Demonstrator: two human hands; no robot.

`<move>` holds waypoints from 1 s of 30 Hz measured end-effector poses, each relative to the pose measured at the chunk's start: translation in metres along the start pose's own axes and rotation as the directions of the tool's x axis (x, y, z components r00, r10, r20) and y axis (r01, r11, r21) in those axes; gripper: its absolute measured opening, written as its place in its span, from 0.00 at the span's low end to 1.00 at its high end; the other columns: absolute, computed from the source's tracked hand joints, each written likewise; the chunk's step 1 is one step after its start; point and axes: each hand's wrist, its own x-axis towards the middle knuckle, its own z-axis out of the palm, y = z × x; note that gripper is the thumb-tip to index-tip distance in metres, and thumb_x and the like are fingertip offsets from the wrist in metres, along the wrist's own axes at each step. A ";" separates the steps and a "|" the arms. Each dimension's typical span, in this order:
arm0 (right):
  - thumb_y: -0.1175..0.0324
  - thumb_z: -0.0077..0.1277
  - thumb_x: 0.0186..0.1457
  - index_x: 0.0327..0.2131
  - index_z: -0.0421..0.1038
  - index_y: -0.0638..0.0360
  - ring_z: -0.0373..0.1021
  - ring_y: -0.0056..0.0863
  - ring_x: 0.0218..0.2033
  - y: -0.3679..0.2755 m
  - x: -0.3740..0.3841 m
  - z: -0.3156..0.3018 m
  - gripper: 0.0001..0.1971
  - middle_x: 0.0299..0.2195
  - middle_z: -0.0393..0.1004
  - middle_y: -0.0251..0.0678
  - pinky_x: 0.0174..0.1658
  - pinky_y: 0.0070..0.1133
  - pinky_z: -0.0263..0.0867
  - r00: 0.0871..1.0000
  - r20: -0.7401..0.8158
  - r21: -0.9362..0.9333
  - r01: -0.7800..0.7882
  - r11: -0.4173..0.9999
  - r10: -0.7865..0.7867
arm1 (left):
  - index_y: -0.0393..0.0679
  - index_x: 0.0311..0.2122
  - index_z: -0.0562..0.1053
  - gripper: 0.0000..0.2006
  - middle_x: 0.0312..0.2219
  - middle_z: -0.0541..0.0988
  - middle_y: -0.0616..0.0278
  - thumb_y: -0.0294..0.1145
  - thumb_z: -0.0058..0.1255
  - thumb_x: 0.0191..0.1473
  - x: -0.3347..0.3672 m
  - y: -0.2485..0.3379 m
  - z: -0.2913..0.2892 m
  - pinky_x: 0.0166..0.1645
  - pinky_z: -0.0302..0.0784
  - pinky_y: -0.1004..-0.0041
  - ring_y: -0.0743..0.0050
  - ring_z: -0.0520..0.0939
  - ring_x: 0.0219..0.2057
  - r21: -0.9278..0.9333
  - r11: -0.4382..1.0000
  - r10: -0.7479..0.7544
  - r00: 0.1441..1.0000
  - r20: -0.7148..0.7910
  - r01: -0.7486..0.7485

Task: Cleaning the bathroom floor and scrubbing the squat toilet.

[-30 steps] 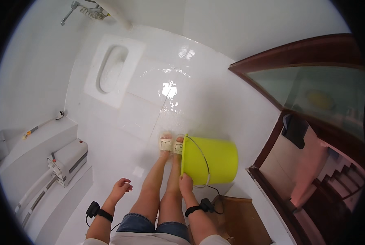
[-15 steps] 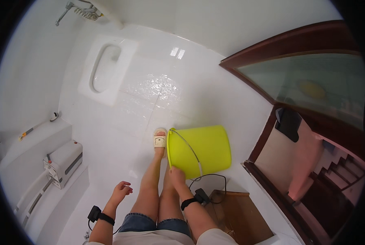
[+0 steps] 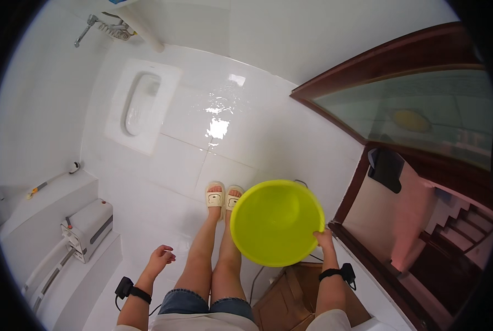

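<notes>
A yellow-green plastic bucket [image 3: 278,223] stands to the right of my legs, its round mouth facing up. My right hand [image 3: 324,239] grips its rim on the right side, thumb and fingers closed over the edge. Part of the metal handle [image 3: 301,182] shows beyond the far rim. Whether the bucket holds any water I cannot make out. To the left of my thighs, my left hand [image 3: 161,257] hangs free in the air, fingers loosely bent and apart, with nothing in it.
Wet white floor tiles [image 3: 217,129] shine ahead, beyond my cream slippers [image 3: 215,194]. A squat toilet [image 3: 142,106] is set in the floor at far left. A white appliance [image 3: 87,230] sits on the left ledge. Right are a doorway, a wood-framed glass door [image 3: 412,118] and a brown cabinet [image 3: 282,300].
The bucket has turned from lying tilted on its side to mouth up. My right hand has moved right, from its near rim to the right rim. My left hand has hardly moved.
</notes>
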 end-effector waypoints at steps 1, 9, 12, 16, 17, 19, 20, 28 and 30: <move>0.75 0.44 0.38 0.29 0.69 0.67 0.68 0.28 0.21 0.000 -0.001 -0.002 0.10 0.21 0.71 0.39 0.23 0.21 0.62 0.996 -0.066 0.182 -0.042 0.982 0.055 | 0.40 0.38 0.64 0.10 0.26 0.74 0.58 0.30 0.38 0.49 -0.001 -0.002 -0.004 0.33 0.70 0.76 0.73 0.76 0.29 0.001 1.000 -0.007 1.000 -0.010 0.007; 0.73 0.43 0.43 0.28 0.63 0.62 0.60 0.21 0.12 0.049 -0.013 0.056 0.06 0.17 0.64 0.31 0.09 0.18 0.49 0.820 0.016 0.790 -0.361 0.496 0.572 | 0.37 0.37 0.65 0.10 0.25 0.74 0.58 0.28 0.38 0.47 -0.010 -0.002 0.007 0.31 0.70 0.77 0.74 0.75 0.27 -0.022 0.997 -0.070 0.995 -0.069 0.069; 0.72 0.42 0.45 0.29 0.61 0.59 0.58 0.22 0.11 0.055 -0.010 0.090 0.05 0.18 0.63 0.32 0.09 0.17 0.49 0.857 0.093 0.974 -0.184 0.131 0.506 | 0.38 0.36 0.65 0.11 0.25 0.74 0.58 0.28 0.38 0.47 -0.010 -0.003 0.022 0.31 0.70 0.77 0.74 0.75 0.28 -0.043 0.996 -0.082 0.996 -0.042 0.080; 0.74 0.41 0.44 0.30 0.61 0.57 0.60 0.22 0.14 0.029 -0.008 0.104 0.06 0.20 0.65 0.32 0.12 0.15 0.52 0.867 0.204 0.978 -0.164 -0.127 0.455 | 0.38 0.37 0.65 0.11 0.26 0.74 0.58 0.28 0.39 0.46 -0.013 -0.009 0.024 0.32 0.70 0.77 0.74 0.75 0.28 -0.062 0.995 -0.085 0.995 -0.050 0.082; 0.75 0.41 0.44 0.30 0.60 0.57 0.60 0.22 0.14 0.024 -0.008 0.104 0.06 0.20 0.65 0.32 0.13 0.16 0.53 0.832 0.203 0.976 -0.130 -0.173 0.517 | 0.38 0.37 0.65 0.11 0.26 0.74 0.58 0.28 0.39 0.47 -0.014 -0.010 0.027 0.32 0.70 0.77 0.74 0.75 0.28 -0.066 0.995 -0.082 0.995 -0.052 0.078; 0.74 0.39 0.46 0.30 0.61 0.59 0.61 0.22 0.15 0.004 -0.008 0.107 0.05 0.21 0.66 0.33 0.14 0.16 0.55 0.787 0.188 0.967 -0.044 -0.250 0.587 | 0.38 0.37 0.65 0.11 0.26 0.74 0.58 0.28 0.39 0.47 -0.013 -0.006 0.031 0.32 0.70 0.77 0.74 0.75 0.28 -0.064 0.996 -0.071 0.996 -0.050 0.068; 0.74 0.39 0.46 0.30 0.61 0.59 0.61 0.22 0.15 0.005 -0.005 0.111 0.05 0.21 0.66 0.33 0.14 0.16 0.55 0.789 0.188 0.967 -0.044 -0.252 0.585 | 0.37 0.37 0.65 0.11 0.26 0.74 0.58 0.28 0.38 0.47 -0.013 -0.003 0.030 0.32 0.70 0.77 0.74 0.75 0.28 -0.056 0.997 -0.060 0.997 -0.052 0.057; 0.71 0.38 0.50 0.31 0.64 0.61 0.61 0.22 0.17 -0.018 0.009 0.160 0.06 0.20 0.66 0.34 0.18 0.13 0.57 0.822 0.246 0.828 0.097 -0.552 0.513 | 0.39 0.38 0.64 0.11 0.27 0.73 0.57 0.29 0.37 0.48 -0.020 0.015 0.032 0.34 0.70 0.75 0.72 0.75 0.30 0.004 0.999 -0.053 0.998 -0.045 0.053; 0.72 0.37 0.50 0.31 0.64 0.62 0.61 0.22 0.19 -0.015 -0.002 0.180 0.07 0.21 0.66 0.34 0.19 0.13 0.57 0.803 0.263 0.831 0.092 -0.548 0.534 | 0.38 0.37 0.65 0.11 0.26 0.73 0.57 0.28 0.37 0.48 -0.024 0.017 0.026 0.33 0.70 0.76 0.73 0.75 0.29 0.024 0.999 -0.045 0.997 -0.061 0.047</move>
